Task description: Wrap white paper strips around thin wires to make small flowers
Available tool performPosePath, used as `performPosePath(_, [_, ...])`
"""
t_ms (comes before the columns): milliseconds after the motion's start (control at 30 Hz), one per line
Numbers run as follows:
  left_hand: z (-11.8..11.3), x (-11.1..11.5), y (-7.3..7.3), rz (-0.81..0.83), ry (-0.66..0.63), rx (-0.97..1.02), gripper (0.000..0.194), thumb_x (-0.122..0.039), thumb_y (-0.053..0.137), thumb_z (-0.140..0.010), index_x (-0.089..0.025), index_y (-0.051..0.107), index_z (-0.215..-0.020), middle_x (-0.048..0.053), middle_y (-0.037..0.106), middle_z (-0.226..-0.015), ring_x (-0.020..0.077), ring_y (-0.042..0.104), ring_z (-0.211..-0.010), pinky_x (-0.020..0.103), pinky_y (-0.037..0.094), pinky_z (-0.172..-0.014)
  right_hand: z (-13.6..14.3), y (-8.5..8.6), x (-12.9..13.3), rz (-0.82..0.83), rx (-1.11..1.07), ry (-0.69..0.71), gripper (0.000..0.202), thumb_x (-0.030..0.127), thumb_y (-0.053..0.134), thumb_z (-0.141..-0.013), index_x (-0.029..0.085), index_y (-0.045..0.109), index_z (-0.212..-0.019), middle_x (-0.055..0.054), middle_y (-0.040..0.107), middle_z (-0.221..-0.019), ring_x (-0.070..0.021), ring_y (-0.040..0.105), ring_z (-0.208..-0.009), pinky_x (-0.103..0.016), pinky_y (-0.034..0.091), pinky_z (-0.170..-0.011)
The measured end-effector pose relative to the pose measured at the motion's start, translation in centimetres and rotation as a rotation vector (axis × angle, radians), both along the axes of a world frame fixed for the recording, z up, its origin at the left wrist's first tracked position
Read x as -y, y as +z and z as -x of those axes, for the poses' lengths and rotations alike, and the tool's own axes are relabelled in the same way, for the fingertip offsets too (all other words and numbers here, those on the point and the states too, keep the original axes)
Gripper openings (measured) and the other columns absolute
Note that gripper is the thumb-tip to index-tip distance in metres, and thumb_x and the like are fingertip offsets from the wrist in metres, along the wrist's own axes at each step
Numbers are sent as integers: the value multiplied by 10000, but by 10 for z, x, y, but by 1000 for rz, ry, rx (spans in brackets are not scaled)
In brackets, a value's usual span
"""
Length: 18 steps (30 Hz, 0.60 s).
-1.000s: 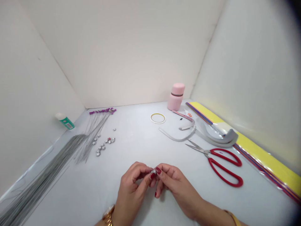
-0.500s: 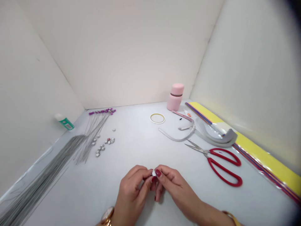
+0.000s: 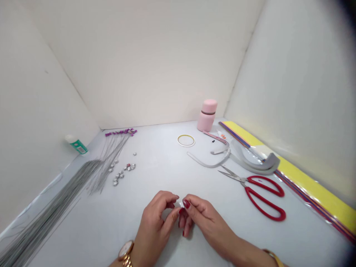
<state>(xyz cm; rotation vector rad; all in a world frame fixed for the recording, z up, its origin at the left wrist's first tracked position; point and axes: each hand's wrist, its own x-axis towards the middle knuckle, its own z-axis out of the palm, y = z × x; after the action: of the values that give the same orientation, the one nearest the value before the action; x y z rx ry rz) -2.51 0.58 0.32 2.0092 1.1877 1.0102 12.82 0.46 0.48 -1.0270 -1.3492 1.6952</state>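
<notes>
My right hand (image 3: 201,214) pinches a small silvery-white folded piece (image 3: 180,204) between thumb and fingers, low over the near middle of the table. From the other side my left hand (image 3: 160,213) closes on the same piece, its thumb against it and its index finger lifted slightly away. Fingertips cover most of the piece, so its full shape is hidden. Several small silver stars (image 3: 121,174) lie on the table, left of and beyond my left hand. Red-handled scissors (image 3: 264,181) rest with blades parted to the right of my right hand.
Thin grey wire stems (image 3: 55,207) lie at left, near stems with purple tips (image 3: 121,132). A green-and-white tube (image 3: 78,144) is by the left wall. Behind are a tape ring (image 3: 186,140) and a pink bottle (image 3: 207,115). Silvery strips (image 3: 256,165) and yellow sheets (image 3: 308,181) lie at right.
My left index finger has lifted a little off the small piece, with the thumb still on it. My right hand has barely moved. The things on the table stay put.
</notes>
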Motion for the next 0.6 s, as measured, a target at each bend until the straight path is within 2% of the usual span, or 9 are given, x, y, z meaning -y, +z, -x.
performPosePath(233, [-1, 3, -3, -104, -92, -235, 206, -116, 341, -864, -187, 465, -716, 22, 499, -703, 149, 472, -670, 262, 397, -603, 0, -2, 1, 1, 24, 7, 350, 447, 369, -857, 161, 456, -676, 15, 515, -588, -97, 521, -503, -221, 413, -524])
performPosePath(400, [0, 3, -2, -129, -149, -203, 205, -86, 338, -856, -182, 462, -724, 24, 495, -709, 144, 455, -670, 257, 391, -610, -3, 0, 3, -51, 69, 33, 348, 431, 341, -872, 166, 433, -667, 24, 481, -572, -96, 498, -504, -220, 397, -521])
performPosePath(600, [2, 5, -4, -138, -201, -180, 177, -74, 336, -838, -171, 481, -871, 55, 500, -789, 167, 455, -721, 287, 404, -644, -4, -2, 5, -64, 69, 61, 340, 426, 331, -878, 180, 384, -648, 52, 412, -536, -84, 473, -470, -207, 375, -502])
